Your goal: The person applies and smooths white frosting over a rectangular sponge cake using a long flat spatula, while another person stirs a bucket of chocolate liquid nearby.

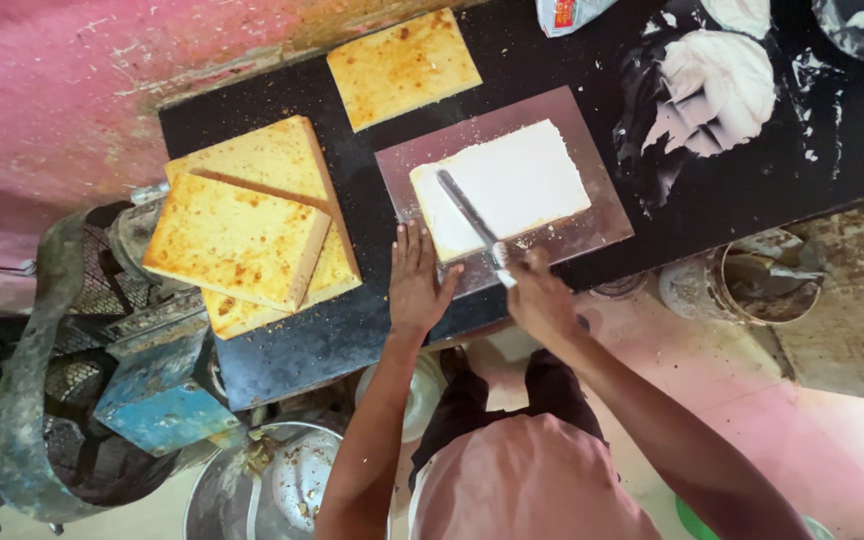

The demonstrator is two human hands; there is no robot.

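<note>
A rectangular cake slab covered in white cream (512,182) lies on a square metallic board (592,225) on the black counter (352,330). My right hand (540,300) grips the handle of a long palette knife (472,222), whose blade lies across the left part of the creamed slab. My left hand (417,280) rests flat on the counter and the board's near left edge, fingers spread, holding nothing.
Three bare golden sponge slabs lie to the left: two stacked (242,240), (282,160) and one farther back (402,65). A heap of white cream (717,85) sits on the counter at right. A metal bowl (272,485), a blue machine (157,390) and a bucket (752,285) stand below.
</note>
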